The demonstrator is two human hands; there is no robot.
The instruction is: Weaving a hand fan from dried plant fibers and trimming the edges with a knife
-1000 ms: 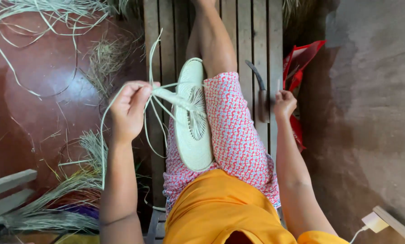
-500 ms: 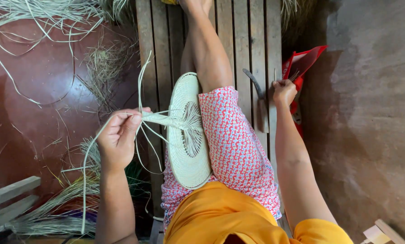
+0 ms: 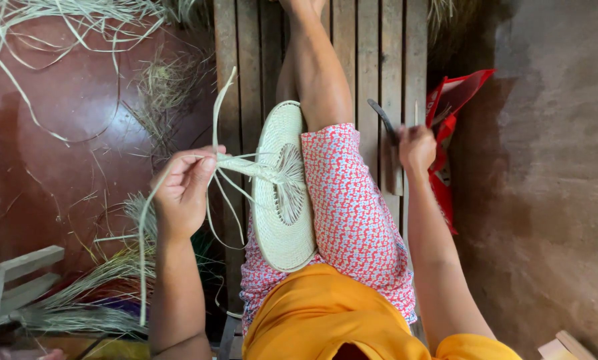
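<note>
A pale woven straw fan (image 3: 282,193) leans against my left thigh, over the slatted wooden bench (image 3: 245,60). My left hand (image 3: 185,183) pinches the loose straw strands (image 3: 229,170) at the fan's handle end, held out to the left. My right hand (image 3: 415,147) is closed around a thin straw-coloured stick that pokes up above the fist, beside a curved-blade knife (image 3: 385,133) lying on the bench.
A red bag (image 3: 449,107) lies to the right of the bench by a bare concrete floor. Loose straw (image 3: 65,20) is scattered over the red floor on the left, with bundles (image 3: 92,293) at lower left. A wooden frame (image 3: 12,280) sits at the far left.
My left hand has shifted slightly while still pinching the strands. My right hand moved up along the bench near the knife and now holds a thin stick upright.
</note>
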